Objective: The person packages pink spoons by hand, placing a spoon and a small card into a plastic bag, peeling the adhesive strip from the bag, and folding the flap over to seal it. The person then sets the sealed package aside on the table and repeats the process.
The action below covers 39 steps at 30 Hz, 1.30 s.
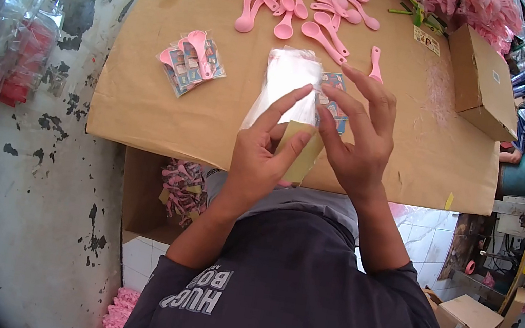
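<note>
1. The paper-covered table spreads before the person, loose pink spoons heaped at its far side.
2. On it, just beyond the hands, lies a stack of clear bags; they look light, limp and slippery, best lifted by one edge.
3. Over the near edge, the left hand pinches a yellowish card, probably light and bendable, best held by its sides.
4. The right hand's fingers stand parted; whether film lies between them, I can't tell.
</note>
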Tool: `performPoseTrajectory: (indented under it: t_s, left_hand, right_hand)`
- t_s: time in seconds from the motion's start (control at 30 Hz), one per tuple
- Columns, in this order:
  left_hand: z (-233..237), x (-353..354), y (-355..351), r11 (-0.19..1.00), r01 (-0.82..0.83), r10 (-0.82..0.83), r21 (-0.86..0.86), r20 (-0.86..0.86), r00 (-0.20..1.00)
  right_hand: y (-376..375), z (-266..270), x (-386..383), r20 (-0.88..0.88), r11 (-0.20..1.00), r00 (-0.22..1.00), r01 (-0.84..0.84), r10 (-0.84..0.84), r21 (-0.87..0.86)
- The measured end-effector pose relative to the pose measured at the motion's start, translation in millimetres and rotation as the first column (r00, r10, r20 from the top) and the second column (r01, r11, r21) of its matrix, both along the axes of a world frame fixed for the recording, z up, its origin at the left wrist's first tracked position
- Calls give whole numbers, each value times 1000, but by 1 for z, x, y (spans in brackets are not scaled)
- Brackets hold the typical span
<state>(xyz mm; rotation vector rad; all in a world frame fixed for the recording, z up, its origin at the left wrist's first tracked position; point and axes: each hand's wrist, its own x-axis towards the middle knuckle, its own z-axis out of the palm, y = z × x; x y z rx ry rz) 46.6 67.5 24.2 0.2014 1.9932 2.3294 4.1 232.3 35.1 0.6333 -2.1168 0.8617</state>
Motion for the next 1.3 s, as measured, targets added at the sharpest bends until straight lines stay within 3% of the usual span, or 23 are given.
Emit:
performPoseTrajectory:
  t_s: [0.23, 0.37, 0.47, 0.53, 0.57, 0.63, 0.67, 0.73, 0.8, 0.87, 0.9, 0.97, 1.0, 1.07, 1.17, 1.3]
  left_hand:
    - [-3, 1, -5, 987, 41, -51, -157, -64, 997]
    - [-6, 1, -4, 990, 58, -62, -128, -30, 998]
    - [-5, -2, -8, 965, 76, -98, -252, -75, 992]
    - [-2, -2, -9, 956, 110, -128, -273, -50, 991]
    - [-1, -2, -7, 955, 110, -128, -275, -49, 991]
    - [-1, -1, -4, 991, 128, -126, -24, 70, 990]
    - [2, -1, -4, 991, 128, -126, -27, 72, 989]
    - [8, -1, -3, 997, 73, -77, 32, 143, 987]
    - [5, -3, -4, 997, 57, -66, 61, 165, 984]
    - [4, -6, -4, 995, 36, -52, 91, 188, 981]
    - [3, -7, -3, 989, 21, -45, 145, 162, 986]
    - [0, -9, -2, 980, 5, -34, 199, 140, 990]
    - [-5, -11, -2, 976, -11, -8, 216, 88, 996]
    - [-8, -12, -4, 972, -25, 18, 233, 34, 999]
    - [-9, -11, -8, 972, -17, 7, 234, 41, 999]
    - [-16, -13, -16, 978, -16, 18, 210, -9, 1000]
  right_hand:
    - [-4, -2, -3, -53, 997, 998, 44, -41, 55]
    - [2, -2, -5, -17, 998, 1000, 13, -12, 61]
    - [7, 1, -5, 35, 999, 999, -13, 12, 35]
    - [12, -4, -6, 155, 987, 987, -16, 41, -163]
    - [17, -7, -11, 155, 986, 987, -16, 42, -165]
    - [29, -15, -23, 188, 760, 955, -54, 228, -647]
    - [36, -13, -23, 188, 758, 955, -53, 228, -650]
    - [48, -3, -23, 90, 290, 873, -61, 479, -955]
    - [52, -1, -21, 107, 258, 898, -8, 426, -966]
    - [67, -16, -16, 23, 220, 701, -193, 713, -956]
    - [67, -19, -11, 24, 222, 700, -193, 713, -956]
    - [61, -23, 2, 261, 370, 561, -87, 785, -925]
    - [54, -18, 7, 262, 370, 561, -86, 785, -925]
    - [34, -6, 14, 576, 657, 497, 13, 650, -753]
    - [12, -13, 18, 538, 685, 544, -99, 645, -721]
    - [12, -6, 16, 608, 721, 496, -52, 619, -691]
